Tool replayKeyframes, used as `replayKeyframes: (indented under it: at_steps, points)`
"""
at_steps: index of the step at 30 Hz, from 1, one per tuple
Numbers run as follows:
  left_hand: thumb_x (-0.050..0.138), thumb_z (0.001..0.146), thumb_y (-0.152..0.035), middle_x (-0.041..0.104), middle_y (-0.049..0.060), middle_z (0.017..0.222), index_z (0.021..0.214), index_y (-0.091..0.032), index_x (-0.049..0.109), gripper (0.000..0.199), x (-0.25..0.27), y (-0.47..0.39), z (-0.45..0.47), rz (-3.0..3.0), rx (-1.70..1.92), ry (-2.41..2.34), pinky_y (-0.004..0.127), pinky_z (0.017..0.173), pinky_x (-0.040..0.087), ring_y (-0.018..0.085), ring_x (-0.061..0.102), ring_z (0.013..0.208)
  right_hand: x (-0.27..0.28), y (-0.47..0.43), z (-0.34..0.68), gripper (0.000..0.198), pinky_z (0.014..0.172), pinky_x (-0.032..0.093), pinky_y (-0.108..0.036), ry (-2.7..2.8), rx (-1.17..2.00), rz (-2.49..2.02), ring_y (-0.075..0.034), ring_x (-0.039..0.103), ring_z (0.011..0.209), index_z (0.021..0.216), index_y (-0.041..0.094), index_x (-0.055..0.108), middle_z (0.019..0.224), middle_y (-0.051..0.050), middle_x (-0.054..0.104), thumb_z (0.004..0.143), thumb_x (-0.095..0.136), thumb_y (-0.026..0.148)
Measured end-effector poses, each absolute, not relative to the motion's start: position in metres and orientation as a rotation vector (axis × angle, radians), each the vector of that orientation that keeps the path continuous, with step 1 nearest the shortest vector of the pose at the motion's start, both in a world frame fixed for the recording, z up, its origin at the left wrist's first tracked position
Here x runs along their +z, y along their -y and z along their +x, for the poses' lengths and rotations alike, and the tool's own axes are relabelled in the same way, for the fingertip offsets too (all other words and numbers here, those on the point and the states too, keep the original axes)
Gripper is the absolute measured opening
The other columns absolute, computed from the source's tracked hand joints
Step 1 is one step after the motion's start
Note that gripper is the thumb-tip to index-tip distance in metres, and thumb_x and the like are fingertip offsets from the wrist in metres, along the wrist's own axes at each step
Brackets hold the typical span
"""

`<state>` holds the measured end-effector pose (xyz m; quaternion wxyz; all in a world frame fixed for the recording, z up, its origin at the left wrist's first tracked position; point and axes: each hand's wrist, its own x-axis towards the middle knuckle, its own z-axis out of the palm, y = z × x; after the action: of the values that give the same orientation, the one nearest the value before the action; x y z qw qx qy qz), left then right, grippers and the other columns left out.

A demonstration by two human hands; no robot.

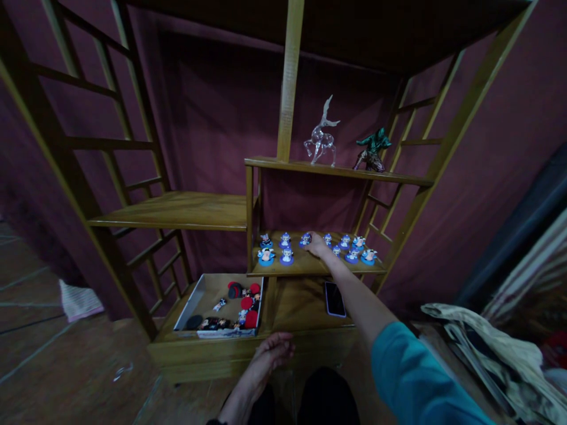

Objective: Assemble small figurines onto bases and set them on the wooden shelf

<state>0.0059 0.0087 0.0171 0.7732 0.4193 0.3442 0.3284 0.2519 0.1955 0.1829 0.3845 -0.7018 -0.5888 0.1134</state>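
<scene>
My right hand (315, 245) reaches onto the small middle shelf (305, 267), its fingers closed on a small white-and-purple figurine (305, 239) in the back row. On either side stand similar figurines on round purple or blue bases, such as a figurine (286, 255) in front and a pink-and-white figurine (266, 256) at the left. Part of the front row is hidden behind my right hand and forearm. Low in front of the cabinet hangs my left hand (272, 352), empty, with fingers loosely bent and a little apart.
A shallow cardboard box (188, 304) with several figurines and red and black bases sits at the lower left. A phone (335, 299) lies on the bottom board. Above stand a clear deer ornament (322, 140) and a dark green statuette (374, 149). Fabric (487, 342) lies at right.
</scene>
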Motion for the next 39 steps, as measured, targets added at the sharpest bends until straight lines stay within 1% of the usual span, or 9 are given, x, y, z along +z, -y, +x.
replayKeyframes:
  at_steps: [7, 12, 19, 27, 31, 36, 39]
  points:
    - [0.068, 0.064, -0.043, 0.067, 0.009, 0.090, 0.098, -0.017, 0.061, 0.044, 0.026, -0.008, 0.007, 0.935, 0.674, -0.768, 0.028, 0.073, 0.043, 0.018, 0.062, 0.078, 0.188, -0.190, 0.249, 0.062, 0.078, 0.044, -0.026, 1.572, 0.299, -1.935, -0.017, 0.059, 0.086, 0.117, 0.018, 0.048, 0.098, -0.004, 0.063, 0.059, 0.067, 0.021]
    - [0.068, 0.063, -0.044, 0.066, 0.009, 0.089, 0.098, -0.017, 0.061, 0.045, 0.024, -0.008, 0.007, 0.942, 0.671, -0.781, 0.028, 0.071, 0.043, 0.017, 0.061, 0.077, 0.190, -0.185, 0.244, 0.059, 0.082, 0.043, -0.027, 1.568, 0.281, -1.910, -0.019, 0.059, 0.094, 0.117, 0.016, 0.047, 0.105, -0.008, 0.062, 0.062, 0.065, 0.019]
    - [0.070, 0.061, -0.042, 0.067, 0.009, 0.086, 0.097, -0.016, 0.060, 0.046, 0.015, -0.009, 0.009, 0.911, 0.734, -0.814, 0.027, 0.068, 0.043, 0.016, 0.061, 0.073, 0.186, -0.181, 0.246, 0.061, 0.085, 0.042, -0.028, 1.532, 0.323, -1.845, -0.017, 0.059, 0.094, 0.121, 0.017, 0.043, 0.105, -0.006, 0.062, 0.063, 0.064, 0.018]
    - [0.070, 0.061, -0.042, 0.067, 0.009, 0.086, 0.097, -0.016, 0.061, 0.045, 0.013, -0.011, 0.008, 0.917, 0.738, -0.791, 0.027, 0.069, 0.043, 0.016, 0.062, 0.074, 0.184, -0.180, 0.246, 0.061, 0.085, 0.043, -0.029, 1.499, 0.338, -1.802, -0.017, 0.059, 0.091, 0.119, 0.019, 0.043, 0.102, -0.006, 0.062, 0.063, 0.065, 0.018]
    - [0.069, 0.063, -0.041, 0.067, 0.009, 0.087, 0.098, -0.016, 0.061, 0.043, 0.015, -0.011, 0.006, 0.926, 0.717, -0.751, 0.029, 0.073, 0.043, 0.017, 0.062, 0.076, 0.184, -0.178, 0.244, 0.063, 0.087, 0.042, -0.030, 1.516, 0.331, -1.790, -0.018, 0.059, 0.093, 0.122, 0.015, 0.042, 0.104, -0.008, 0.062, 0.063, 0.064, 0.018]
    - [0.068, 0.064, -0.040, 0.067, 0.009, 0.086, 0.097, -0.016, 0.061, 0.041, 0.016, -0.009, 0.006, 0.907, 0.728, -0.753, 0.028, 0.072, 0.044, 0.016, 0.062, 0.076, 0.188, -0.171, 0.241, 0.060, 0.089, 0.041, -0.032, 1.482, 0.337, -1.733, -0.019, 0.058, 0.098, 0.119, 0.019, 0.045, 0.107, -0.006, 0.061, 0.062, 0.064, 0.017]
    - [0.068, 0.065, -0.037, 0.066, 0.008, 0.085, 0.097, -0.016, 0.061, 0.039, 0.017, -0.008, 0.006, 0.905, 0.738, -0.773, 0.027, 0.071, 0.044, 0.016, 0.062, 0.075, 0.193, -0.160, 0.236, 0.057, 0.091, 0.041, -0.034, 1.435, 0.342, -1.667, -0.020, 0.056, 0.101, 0.117, 0.018, 0.047, 0.108, -0.008, 0.060, 0.063, 0.064, 0.019]
